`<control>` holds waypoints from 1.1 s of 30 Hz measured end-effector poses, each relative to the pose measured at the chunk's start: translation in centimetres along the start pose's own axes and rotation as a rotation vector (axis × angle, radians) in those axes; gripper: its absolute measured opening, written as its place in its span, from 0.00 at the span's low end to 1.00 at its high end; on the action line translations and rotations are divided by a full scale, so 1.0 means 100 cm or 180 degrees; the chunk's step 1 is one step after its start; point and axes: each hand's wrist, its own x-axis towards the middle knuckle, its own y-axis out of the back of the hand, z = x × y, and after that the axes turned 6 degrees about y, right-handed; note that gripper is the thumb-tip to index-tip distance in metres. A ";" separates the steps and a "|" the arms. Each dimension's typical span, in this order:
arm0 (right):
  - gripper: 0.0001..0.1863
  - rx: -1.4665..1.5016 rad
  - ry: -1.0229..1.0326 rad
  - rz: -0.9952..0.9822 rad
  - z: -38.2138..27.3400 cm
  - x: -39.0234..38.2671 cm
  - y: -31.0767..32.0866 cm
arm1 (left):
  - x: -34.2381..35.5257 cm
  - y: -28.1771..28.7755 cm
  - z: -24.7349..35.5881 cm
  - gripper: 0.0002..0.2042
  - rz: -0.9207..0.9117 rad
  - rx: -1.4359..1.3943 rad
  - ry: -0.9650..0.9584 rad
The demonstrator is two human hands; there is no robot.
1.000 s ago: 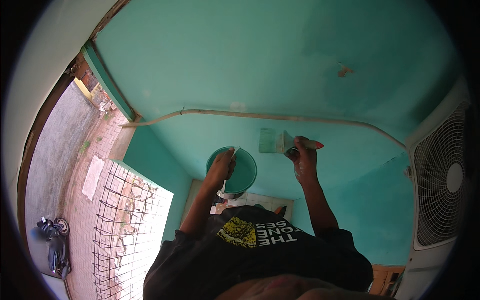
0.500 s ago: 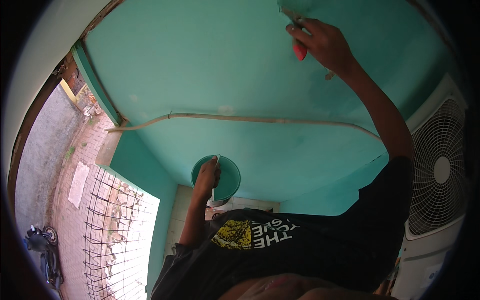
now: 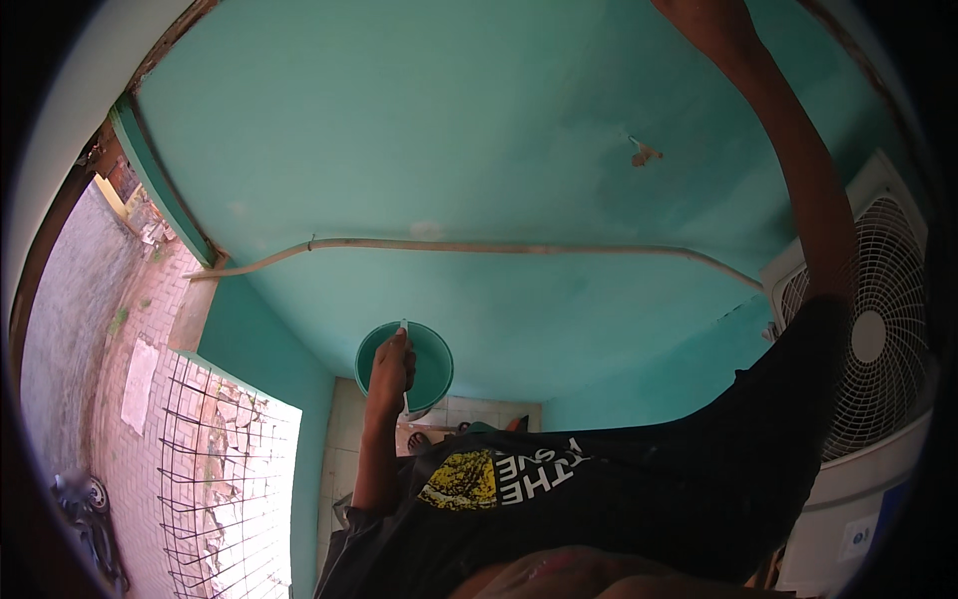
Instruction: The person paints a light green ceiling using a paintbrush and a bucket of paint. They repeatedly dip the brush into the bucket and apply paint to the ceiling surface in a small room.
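My left hand [image 3: 394, 361] is closed around the pale handle of a round teal bucket [image 3: 433, 363], held in front of my body near the lower middle. The bucket's inside looks teal; how full it is I cannot tell. My right arm is raised, and the right hand [image 3: 711, 22] is cut off by the upper edge. Its fingers, and anything in them, lie out of view. Before me spreads a teal wall [image 3: 429, 130], with darker, uneven patches at the upper right. Below my raised forearm, a small brownish fitting [image 3: 644, 153] sticks out from the wall.
A pale pipe [image 3: 499, 247] runs across the wall. An air conditioner's outdoor unit [image 3: 866, 334] stands close by my right arm. At left, a wire grid [image 3: 225, 479] borders a brick-paved lane with a parked motorcycle [image 3: 90, 519]. Sandals [image 3: 419, 440] lie on the tiled floor.
My right hand, which held a paintbrush with a red handle against the wall, has gone up past the upper edge. The bucket and left hand appear slightly lower and further left.
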 end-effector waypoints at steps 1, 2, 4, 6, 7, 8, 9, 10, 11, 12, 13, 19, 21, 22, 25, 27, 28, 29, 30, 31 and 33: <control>0.05 -0.0282 0.0239 -0.0083 -0.003 -0.004 0.000 | 0.001 -0.001 0.000 0.17 0.0002 0.0024 0.0024; 0.05 -0.0565 0.0487 -0.0162 -0.006 -0.010 -0.002 | 0.003 0.000 0.000 0.17 0.0006 0.0045 0.0037; 0.17 -0.0707 0.0767 -0.0728 -0.028 -0.062 -0.048 | 0.008 0.001 -0.002 0.17 -0.0040 0.0055 0.0020; 0.12 -0.0645 0.1516 -0.0491 -0.076 -0.106 -0.088 | 0.011 0.004 -0.006 0.17 -0.0143 0.0014 -0.0020; 0.08 -0.0312 0.1437 -0.1060 -0.100 -0.129 -0.096 | 0.014 0.004 -0.007 0.17 -0.0135 0.0026 -0.0027; 0.05 0.0690 0.1077 -0.1692 -0.118 -0.131 -0.088 | 0.017 0.005 -0.009 0.17 -0.0118 0.0046 -0.0034; 0.05 0.1273 0.0555 -0.1887 -0.118 -0.127 -0.086 | 0.018 0.004 -0.010 0.17 -0.0106 0.0064 -0.0038; 0.05 0.1852 0.0030 -0.2045 -0.114 -0.122 -0.085 | 0.019 0.003 -0.008 0.17 -0.0074 0.0086 -0.0029; 0.03 0.1860 -0.0274 -0.1560 -0.099 -0.114 -0.080 | 0.017 0.000 -0.006 0.17 -0.0061 0.0122 0.0000; 0.03 0.1857 -0.0573 -0.1072 -0.074 -0.100 -0.070 | 0.017 -0.003 -0.004 0.17 -0.0052 0.0163 0.0032; 0.04 0.1706 -0.0855 -0.0942 -0.051 -0.075 -0.053 | 0.017 -0.002 -0.004 0.17 -0.0070 0.0129 0.0031; 0.05 0.0014 -0.0194 0.0048 0.013 0.005 0.021 | 0.016 -0.006 -0.006 0.18 -0.0114 0.0120 -0.0030; 0.07 -0.0570 0.0355 -0.0223 0.012 -0.019 0.003 | 0.017 -0.007 -0.006 0.18 -0.0097 0.0118 -0.0012; 0.09 -0.0875 0.0622 -0.0400 0.008 -0.040 -0.008 | 0.018 -0.009 -0.007 0.18 -0.0140 0.0092 0.0022; 0.10 -0.1147 0.1206 -0.0610 -0.058 -0.114 -0.071 | 0.021 -0.008 -0.011 0.18 -0.0166 -0.0004 0.0057; 0.09 -0.0155 0.1095 -0.1416 -0.115 -0.162 -0.091 | 0.020 -0.008 -0.009 0.18 -0.0163 -0.0007 0.0030; 0.10 0.0550 0.0718 -0.1730 -0.127 -0.163 -0.090 | 0.020 -0.009 -0.009 0.18 -0.0142 0.0004 0.0046; 0.10 0.1253 0.0326 -0.2032 -0.138 -0.162 -0.090 | 0.021 -0.009 -0.008 0.18 -0.0126 0.0017 0.0063; 0.11 0.1954 -0.0085 -0.2322 -0.142 -0.163 -0.090 | 0.021 -0.010 -0.008 0.18 -0.0113 0.0032 0.0083; 0.13 0.1817 -0.0252 -0.1899 -0.131 -0.159 -0.091 | 0.022 -0.012 -0.005 0.18 -0.0078 0.0062 0.0090; 0.06 0.1617 -0.0858 -0.1019 -0.087 -0.122 -0.071 | 0.020 -0.014 -0.003 0.18 0.0017 0.0141 0.0156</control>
